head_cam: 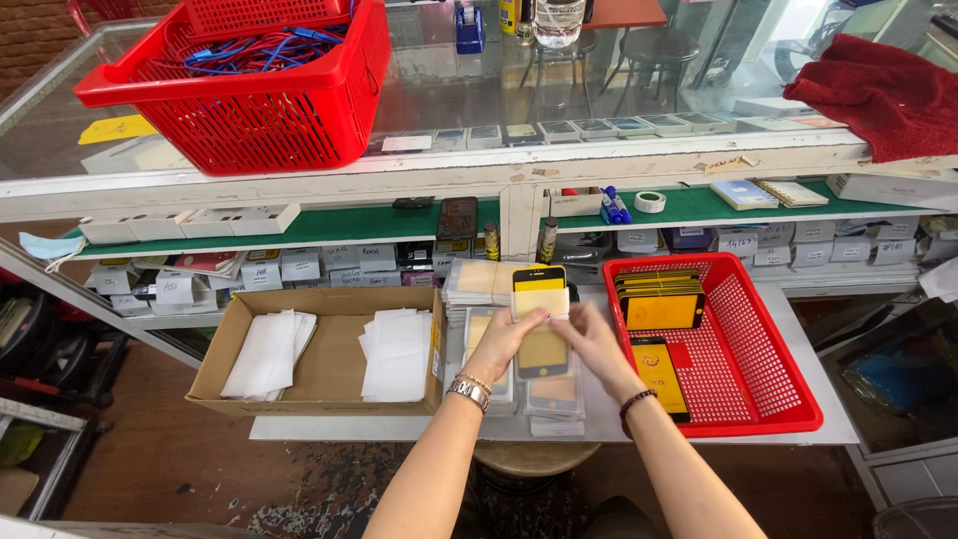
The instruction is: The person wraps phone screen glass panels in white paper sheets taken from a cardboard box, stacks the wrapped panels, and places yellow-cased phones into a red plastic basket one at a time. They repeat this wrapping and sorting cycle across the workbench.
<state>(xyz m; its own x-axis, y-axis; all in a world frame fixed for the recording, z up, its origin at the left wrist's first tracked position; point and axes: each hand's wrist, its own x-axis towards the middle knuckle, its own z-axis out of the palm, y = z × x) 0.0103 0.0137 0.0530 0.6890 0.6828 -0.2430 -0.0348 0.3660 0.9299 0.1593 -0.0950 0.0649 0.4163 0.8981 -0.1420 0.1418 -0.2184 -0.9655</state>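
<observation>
Both hands, left hand (pixel 507 337) and right hand (pixel 591 334), are pinching a yellow-and-black screen protector (pixel 540 317) in its white sleeve (pixel 540 301) above the worktop's middle. It is looking thin, stiff, light and breakable, so gripping the long edges seems safest.

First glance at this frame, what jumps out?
Dead centre, the left hand and right hand pinch a white paper sleeve around a yellow phone-shaped panel with a black border. The red basket at right holds a stack of similar yellow panels. A bigger red basket of blue cables sits on the glass counter at upper left, and a cardboard box with white sleeves lies left of the hands.
</observation>
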